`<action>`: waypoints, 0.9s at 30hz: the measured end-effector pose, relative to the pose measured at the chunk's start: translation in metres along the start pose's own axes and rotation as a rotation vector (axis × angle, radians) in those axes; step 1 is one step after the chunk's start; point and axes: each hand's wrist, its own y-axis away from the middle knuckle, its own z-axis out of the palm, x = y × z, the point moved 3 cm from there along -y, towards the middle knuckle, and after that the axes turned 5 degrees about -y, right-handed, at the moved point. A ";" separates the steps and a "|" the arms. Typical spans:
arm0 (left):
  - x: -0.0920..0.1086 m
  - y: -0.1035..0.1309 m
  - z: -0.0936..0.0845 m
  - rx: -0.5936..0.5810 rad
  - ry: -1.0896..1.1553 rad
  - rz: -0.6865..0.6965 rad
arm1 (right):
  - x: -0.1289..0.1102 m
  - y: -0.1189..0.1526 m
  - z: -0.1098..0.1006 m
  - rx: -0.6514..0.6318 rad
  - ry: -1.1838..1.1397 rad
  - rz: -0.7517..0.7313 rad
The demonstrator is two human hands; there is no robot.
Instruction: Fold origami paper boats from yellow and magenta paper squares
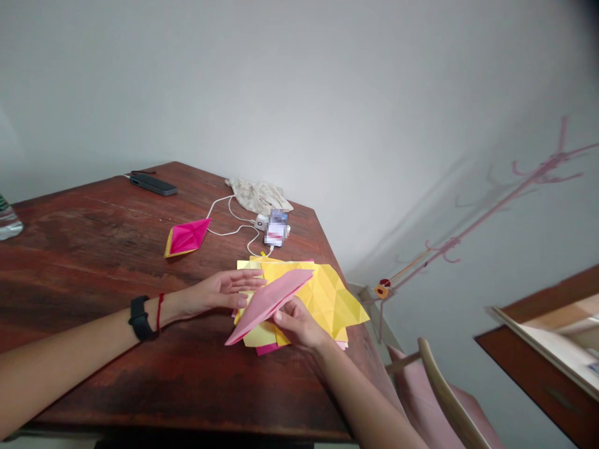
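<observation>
My right hand (299, 321) grips a folded pink paper (271, 301) by its lower edge, thumb in front. The paper is long and pointed at both ends, tilted up to the right. Just left of it, my left hand (234, 290) has its fingers stretched out; whether the fingertips touch the paper I cannot tell. Beneath both hands lies a stack of paper sheets, mostly yellow (334, 293), the top one creased, with pink edges showing below. Farther left on the table sits a folded magenta and yellow paper piece (188, 237).
A phone (276, 228) with a white cable lies behind the stack, near a pale crumpled cloth (262, 196). A black device (153, 184) rests at the wooden table's (116, 234) back. At far left is a plastic bottle (8, 218). A chair (440, 393) and pink coat rack (500, 193) stand right.
</observation>
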 end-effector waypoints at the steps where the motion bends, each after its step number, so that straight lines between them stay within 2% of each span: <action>1: -0.001 0.000 0.001 -0.008 -0.015 0.002 | 0.001 0.000 0.002 -0.027 -0.023 0.020; 6: -0.006 0.000 0.001 -0.041 -0.051 -0.076 | 0.004 0.001 0.004 -0.043 -0.073 0.067; 12: -0.012 -0.001 -0.006 0.043 -0.041 -0.138 | 0.011 -0.001 -0.001 -0.004 -0.085 0.041; 16: -0.012 0.000 -0.005 0.005 -0.010 -0.169 | 0.015 -0.003 0.002 0.017 -0.052 0.058; 23: -0.013 0.000 0.002 -0.028 -0.082 -0.128 | 0.018 -0.004 0.002 0.044 -0.006 0.082; 27: -0.011 -0.003 -0.004 0.104 -0.259 -0.045 | 0.020 -0.008 0.001 0.109 -0.027 0.049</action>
